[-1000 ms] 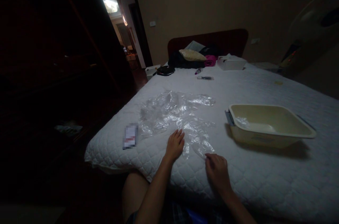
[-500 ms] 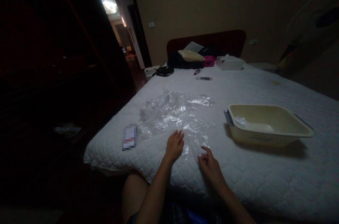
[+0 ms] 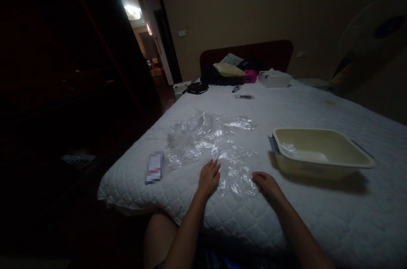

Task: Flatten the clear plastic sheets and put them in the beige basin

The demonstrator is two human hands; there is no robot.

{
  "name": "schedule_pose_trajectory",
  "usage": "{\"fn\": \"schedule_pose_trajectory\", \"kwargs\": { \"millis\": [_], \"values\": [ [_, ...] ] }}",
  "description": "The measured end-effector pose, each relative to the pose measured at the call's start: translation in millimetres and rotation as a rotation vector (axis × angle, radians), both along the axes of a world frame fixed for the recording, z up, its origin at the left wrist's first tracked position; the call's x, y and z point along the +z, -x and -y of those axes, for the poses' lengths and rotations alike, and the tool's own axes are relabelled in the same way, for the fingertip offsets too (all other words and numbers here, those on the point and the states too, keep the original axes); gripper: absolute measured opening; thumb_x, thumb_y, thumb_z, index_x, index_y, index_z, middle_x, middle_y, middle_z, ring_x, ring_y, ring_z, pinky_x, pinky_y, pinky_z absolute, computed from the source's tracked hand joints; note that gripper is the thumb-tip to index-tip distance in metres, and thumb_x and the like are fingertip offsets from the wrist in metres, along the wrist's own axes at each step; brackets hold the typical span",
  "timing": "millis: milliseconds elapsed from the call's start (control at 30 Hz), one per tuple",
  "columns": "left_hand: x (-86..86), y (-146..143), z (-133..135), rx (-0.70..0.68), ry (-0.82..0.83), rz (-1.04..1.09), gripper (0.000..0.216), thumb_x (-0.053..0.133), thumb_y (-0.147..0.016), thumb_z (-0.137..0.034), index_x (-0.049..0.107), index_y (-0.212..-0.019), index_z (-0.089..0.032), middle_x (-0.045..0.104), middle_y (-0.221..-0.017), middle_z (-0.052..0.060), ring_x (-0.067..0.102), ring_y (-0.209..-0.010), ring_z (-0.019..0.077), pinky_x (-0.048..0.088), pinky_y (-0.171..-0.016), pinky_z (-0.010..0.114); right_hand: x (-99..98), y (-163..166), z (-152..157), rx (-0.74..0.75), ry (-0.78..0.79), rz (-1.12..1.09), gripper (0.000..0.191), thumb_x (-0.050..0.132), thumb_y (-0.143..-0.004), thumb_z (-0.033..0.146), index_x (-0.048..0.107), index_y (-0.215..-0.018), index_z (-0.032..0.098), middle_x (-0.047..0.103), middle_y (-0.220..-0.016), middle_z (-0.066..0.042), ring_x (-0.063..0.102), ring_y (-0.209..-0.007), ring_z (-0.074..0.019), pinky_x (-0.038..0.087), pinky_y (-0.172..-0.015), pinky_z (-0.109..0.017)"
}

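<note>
A thin, crinkled piece of clear plastic film (image 3: 203, 140) lies spread over the white quilted bed cover (image 3: 178, 192); whether it is a sheet, a bag or a garment I cannot tell. My left hand (image 3: 210, 177) rests palm down at its near edge, fingers stretched out. At the right edge of the film is my right hand (image 3: 266, 183), its fingertips and thumb drawn together on the plastic. The film between my hands lies fanned out and wrinkled.
A cream plastic basin (image 3: 324, 167) with grey handles stands right of my hands, a bit of clear plastic inside. A blurred-out flat item (image 3: 154, 168) lies at left. Farther back are a small packet (image 3: 244, 97), a white box (image 3: 275, 79) and a black bag (image 3: 197, 87).
My right hand has moved to the right, and the near part of the film has spread out that way. The left hand has stayed in place.
</note>
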State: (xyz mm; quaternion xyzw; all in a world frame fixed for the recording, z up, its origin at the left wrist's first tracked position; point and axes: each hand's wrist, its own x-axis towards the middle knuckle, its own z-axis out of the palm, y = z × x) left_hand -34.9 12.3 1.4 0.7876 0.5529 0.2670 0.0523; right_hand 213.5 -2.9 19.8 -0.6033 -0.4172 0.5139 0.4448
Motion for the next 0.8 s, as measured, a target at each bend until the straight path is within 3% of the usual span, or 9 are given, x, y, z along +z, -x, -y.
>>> {"fn": "schedule_pose_trajectory", "kwargs": {
  "millis": [133, 300, 433, 533, 633, 800],
  "values": [
    [0.3, -0.5, -0.1, 0.002, 0.003, -0.011, 0.038, 0.044, -0.081, -0.021, 0.050, -0.118, -0.023, 0.044, -0.130, 0.000, 0.032, -0.123, 0.0200, 0.028, -0.102, 0.040, -4.4, 2.2, -11.3, 0.116, 0.043, -0.095, 0.037, 0.066, -0.058, 0.040, 0.060, -0.082, 0.013, 0.053, -0.051, 0.004, 0.038, -0.038, -0.0048, 0.023, -0.035, -0.017],
    [1.1, -0.5, 0.2, 0.009, 0.011, -0.011, 0.038, 0.045, -0.080, -0.021, 0.051, -0.118, -0.023, 0.045, -0.129, 0.000, 0.033, -0.123, 0.0198, 0.028, -0.101, 0.040, -1.6, 3.6, -10.8, 0.130, 0.049, -0.096, 0.026, 0.066, -0.060, 0.037, 0.055, -0.068, 0.016, 0.048, -0.048, 0.006, 0.041, -0.038, -0.0052, 0.021, -0.034, -0.016],
    [2.6, -0.6, 1.0, 0.000, 0.023, -0.009, 0.038, 0.045, -0.080, -0.022, 0.051, -0.118, -0.024, 0.045, -0.129, 0.000, 0.032, -0.123, 0.0200, 0.028, -0.101, 0.041, 6.6, 0.0, -4.9, 0.121, 0.078, -0.190, 0.025, 0.066, -0.062, 0.035, 0.049, -0.066, 0.017, 0.061, -0.072, -0.002, 0.060, -0.064, -0.0126, 0.032, -0.039, -0.015],
    [2.5, -0.8, 1.4, 0.001, 0.010, 0.004, 0.037, 0.046, -0.080, -0.021, 0.052, -0.117, -0.023, 0.045, -0.129, -0.001, 0.032, -0.123, 0.0191, 0.028, -0.102, 0.039, 8.8, -4.5, -2.2, 0.157, 0.081, -0.234, 0.027, 0.066, -0.062, 0.035, 0.046, -0.066, 0.017, 0.063, -0.083, -0.006, 0.061, -0.071, -0.0139, 0.036, -0.043, -0.016],
    [2.6, -1.2, 1.7, 0.004, 0.009, 0.007, 0.037, 0.047, -0.080, -0.021, 0.052, -0.117, -0.022, 0.046, -0.128, 0.000, 0.032, -0.123, 0.0192, 0.028, -0.102, 0.039, 5.5, -10.6, -1.2, 0.174, 0.055, -0.240, 0.028, 0.066, -0.063, 0.034, 0.051, -0.078, 0.017, 0.060, -0.069, -0.001, 0.055, -0.055, -0.0099, 0.031, -0.038, -0.016],
    [5.3, -1.7, 2.4, 0.006, 0.036, 0.004, 0.037, 0.045, -0.080, -0.021, 0.052, -0.117, -0.023, 0.045, -0.129, 0.000, 0.032, -0.123, 0.0198, 0.028, -0.101, 0.041, -5.0, -12.6, 2.9, 0.174, -0.070, -0.208, 0.048, 0.065, -0.063, 0.037, 0.051, -0.105, 0.017, 0.048, -0.060, 0.005, 0.040, -0.041, -0.0051, 0.026, -0.035, -0.017]
  ]
}}
